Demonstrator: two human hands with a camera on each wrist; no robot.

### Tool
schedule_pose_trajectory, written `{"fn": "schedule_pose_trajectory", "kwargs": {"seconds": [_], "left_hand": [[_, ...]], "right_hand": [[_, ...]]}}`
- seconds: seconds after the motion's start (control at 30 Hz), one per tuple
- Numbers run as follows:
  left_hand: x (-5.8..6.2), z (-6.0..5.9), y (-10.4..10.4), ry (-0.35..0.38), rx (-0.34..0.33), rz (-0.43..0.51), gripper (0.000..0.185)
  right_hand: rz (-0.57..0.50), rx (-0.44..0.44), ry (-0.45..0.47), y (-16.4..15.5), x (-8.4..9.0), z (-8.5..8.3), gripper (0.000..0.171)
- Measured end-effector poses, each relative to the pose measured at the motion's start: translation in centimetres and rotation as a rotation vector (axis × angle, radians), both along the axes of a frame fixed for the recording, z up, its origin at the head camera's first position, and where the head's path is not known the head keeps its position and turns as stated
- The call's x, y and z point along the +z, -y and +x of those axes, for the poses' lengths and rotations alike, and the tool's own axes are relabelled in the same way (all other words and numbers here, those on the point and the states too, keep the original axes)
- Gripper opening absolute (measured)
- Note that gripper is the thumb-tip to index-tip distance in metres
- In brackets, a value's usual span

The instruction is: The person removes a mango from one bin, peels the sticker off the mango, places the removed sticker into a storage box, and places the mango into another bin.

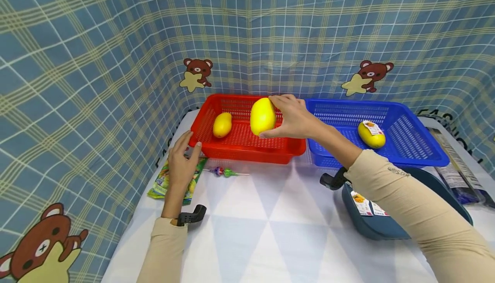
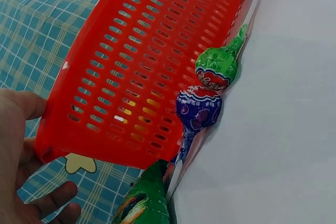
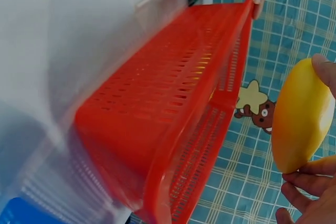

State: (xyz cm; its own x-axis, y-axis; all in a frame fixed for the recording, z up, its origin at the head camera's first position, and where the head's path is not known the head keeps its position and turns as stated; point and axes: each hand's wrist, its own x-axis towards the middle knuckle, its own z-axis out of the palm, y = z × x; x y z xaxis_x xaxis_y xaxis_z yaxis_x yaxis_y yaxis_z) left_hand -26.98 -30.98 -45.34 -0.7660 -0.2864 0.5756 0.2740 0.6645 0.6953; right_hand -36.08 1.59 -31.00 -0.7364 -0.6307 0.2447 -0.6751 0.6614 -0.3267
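Note:
My right hand [image 1: 291, 117] grips a yellow mango [image 1: 263, 116] between thumb and fingers, above the red basket [image 1: 247, 156]. In the right wrist view the same mango [image 3: 302, 116] hangs over the basket's open side. A second mango [image 1: 222, 125] lies inside the red basket at its left end. My left hand [image 1: 182, 158] pinches the basket's near left corner; in the left wrist view the thumb and a finger sit on either side of the rim. Just beside that hand, two wrapped lollipops [image 1: 226, 172] and a green snack packet [image 1: 160, 186] lie on the table.
A blue basket [image 1: 414, 162] stands right of the red one, holding a mango with a label [image 1: 371, 134]. Nearer me is a dark teal bin [image 1: 371, 227] with printed cards [image 1: 367, 205], partly under my right sleeve. Clear plastic packages [image 1: 460, 175] lie at the far right.

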Motion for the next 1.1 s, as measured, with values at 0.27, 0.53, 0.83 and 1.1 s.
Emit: {"fn": "schedule_pose_trajectory", "kwargs": {"seconds": [0.27, 0.53, 0.83, 1.1], "left_hand": [[0.3, 0.0, -0.2, 0.011, -0.005, 0.016, 0.051], [0.2, 0.3, -0.2, 0.015, -0.014, 0.027, 0.051], [0.7, -0.1, 0.1, 0.005, 0.015, 0.013, 0.050], [0.4, 0.4, -0.3, 0.035, 0.001, 0.032, 0.051]], "right_hand": [[-0.007, 0.000, 0.009, 1.9, 0.4, -2.2, 0.105], [-0.001, 0.011, 0.015, 3.4, 0.7, -4.3, 0.103], [0.087, 0.036, 0.002, 6.1, 0.5, -8.1, 0.105], [0.307, 0.059, -0.003, 8.1, -1.5, -9.8, 0.108]]}}
